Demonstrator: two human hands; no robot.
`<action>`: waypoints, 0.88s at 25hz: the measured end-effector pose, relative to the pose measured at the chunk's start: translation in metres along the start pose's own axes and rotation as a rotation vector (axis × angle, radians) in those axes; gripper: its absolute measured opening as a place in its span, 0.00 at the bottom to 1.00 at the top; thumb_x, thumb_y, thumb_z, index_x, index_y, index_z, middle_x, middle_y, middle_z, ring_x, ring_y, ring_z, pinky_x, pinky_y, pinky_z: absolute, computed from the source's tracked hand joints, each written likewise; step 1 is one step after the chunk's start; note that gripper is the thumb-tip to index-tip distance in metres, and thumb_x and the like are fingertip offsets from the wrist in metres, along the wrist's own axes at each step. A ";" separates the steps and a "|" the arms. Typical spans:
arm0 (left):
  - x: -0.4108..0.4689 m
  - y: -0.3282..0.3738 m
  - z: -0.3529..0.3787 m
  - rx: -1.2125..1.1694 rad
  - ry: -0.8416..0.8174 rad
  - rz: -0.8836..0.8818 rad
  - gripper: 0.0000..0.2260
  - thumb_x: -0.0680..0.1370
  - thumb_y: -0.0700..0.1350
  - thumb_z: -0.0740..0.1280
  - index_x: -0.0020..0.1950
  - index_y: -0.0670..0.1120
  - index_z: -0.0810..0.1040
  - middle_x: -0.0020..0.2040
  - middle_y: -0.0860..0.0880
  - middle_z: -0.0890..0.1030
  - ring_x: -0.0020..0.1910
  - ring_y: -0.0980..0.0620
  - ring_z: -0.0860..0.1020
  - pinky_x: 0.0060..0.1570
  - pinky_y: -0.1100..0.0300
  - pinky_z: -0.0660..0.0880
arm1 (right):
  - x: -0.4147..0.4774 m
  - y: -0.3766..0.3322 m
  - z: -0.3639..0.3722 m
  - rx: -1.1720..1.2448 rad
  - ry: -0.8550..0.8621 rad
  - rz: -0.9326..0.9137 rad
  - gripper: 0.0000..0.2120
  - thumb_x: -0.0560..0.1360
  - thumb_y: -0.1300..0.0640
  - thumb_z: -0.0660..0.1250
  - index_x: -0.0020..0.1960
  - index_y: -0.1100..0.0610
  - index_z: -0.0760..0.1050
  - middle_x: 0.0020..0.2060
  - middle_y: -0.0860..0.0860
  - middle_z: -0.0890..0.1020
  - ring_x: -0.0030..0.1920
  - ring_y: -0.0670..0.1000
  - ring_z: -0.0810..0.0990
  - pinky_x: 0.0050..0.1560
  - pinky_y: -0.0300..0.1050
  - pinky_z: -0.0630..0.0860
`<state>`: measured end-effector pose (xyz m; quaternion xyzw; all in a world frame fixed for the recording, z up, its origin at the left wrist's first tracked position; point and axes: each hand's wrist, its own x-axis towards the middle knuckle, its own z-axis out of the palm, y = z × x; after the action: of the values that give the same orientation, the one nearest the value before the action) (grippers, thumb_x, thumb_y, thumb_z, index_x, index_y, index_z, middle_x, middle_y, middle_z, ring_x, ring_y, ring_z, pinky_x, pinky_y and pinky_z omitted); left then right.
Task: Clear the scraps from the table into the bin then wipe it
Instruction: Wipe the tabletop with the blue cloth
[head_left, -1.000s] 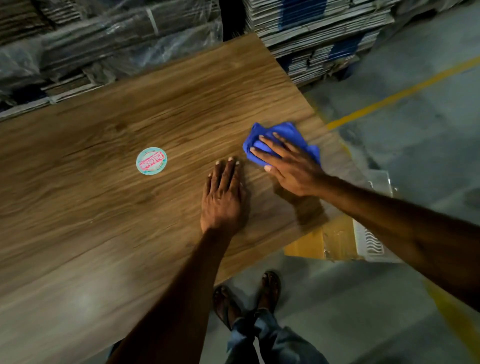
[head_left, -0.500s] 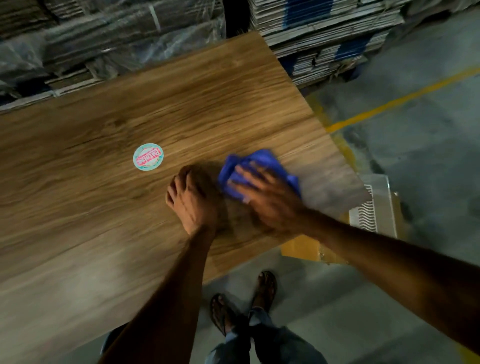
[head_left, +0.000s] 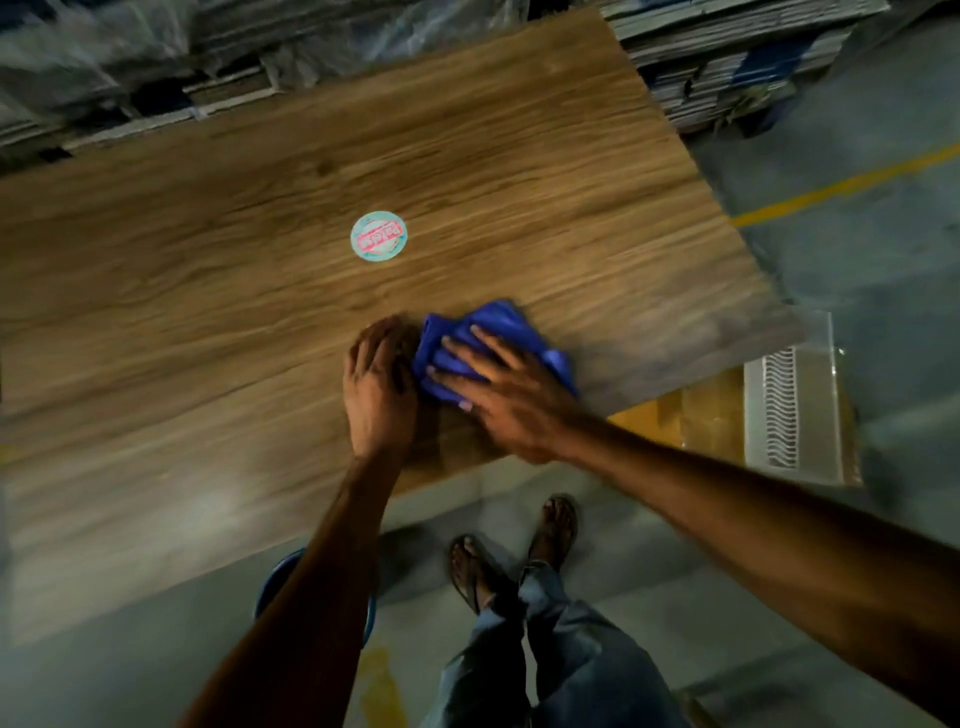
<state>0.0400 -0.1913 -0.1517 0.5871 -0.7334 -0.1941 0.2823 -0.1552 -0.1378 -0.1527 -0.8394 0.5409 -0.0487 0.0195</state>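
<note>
My right hand (head_left: 501, 397) presses flat, fingers spread, on a crumpled blue cloth (head_left: 498, 325) near the front edge of the wooden table (head_left: 208, 322). Just left of the cloth, my left hand (head_left: 379, 384) rests on the table with its fingers curled under; nothing shows inside it. The left hand's fingertips are next to the cloth's left edge. A round teal sticker with a pink label (head_left: 378, 235) lies on the table beyond both hands. No loose scraps are visible on the tabletop.
A blue round bin rim (head_left: 267, 590) shows under the table's front edge, behind my left forearm. A white slotted crate (head_left: 789, 410) sits on a yellow box right of the table. Wrapped stacks line the back. My sandalled feet stand on the concrete floor.
The right hand slid the blue cloth from the table's right side toward the left hand and the front edge. The left hand's flat fingers have curled.
</note>
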 end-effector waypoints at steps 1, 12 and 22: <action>-0.008 -0.008 -0.002 0.041 -0.036 0.053 0.20 0.79 0.39 0.60 0.69 0.41 0.79 0.70 0.42 0.78 0.71 0.42 0.72 0.74 0.51 0.67 | 0.009 0.017 -0.001 -0.013 0.029 0.071 0.26 0.81 0.47 0.53 0.79 0.46 0.65 0.79 0.52 0.66 0.79 0.62 0.62 0.78 0.59 0.61; -0.011 -0.017 -0.007 -0.057 -0.075 0.075 0.17 0.79 0.37 0.64 0.67 0.42 0.81 0.69 0.42 0.79 0.70 0.41 0.74 0.72 0.50 0.70 | -0.045 -0.048 0.001 -0.010 0.000 0.074 0.26 0.84 0.47 0.53 0.81 0.47 0.59 0.82 0.51 0.59 0.81 0.60 0.57 0.79 0.59 0.58; -0.039 0.053 0.043 0.189 -0.238 0.153 0.23 0.84 0.51 0.59 0.78 0.48 0.70 0.81 0.45 0.65 0.82 0.40 0.59 0.77 0.42 0.61 | -0.071 0.055 -0.013 -0.080 0.202 0.365 0.24 0.83 0.50 0.58 0.79 0.49 0.66 0.78 0.54 0.67 0.77 0.62 0.66 0.75 0.59 0.66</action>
<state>-0.0216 -0.1426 -0.1586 0.5263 -0.8193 -0.1703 0.1508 -0.2351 -0.0957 -0.1485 -0.7184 0.6848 -0.1068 -0.0599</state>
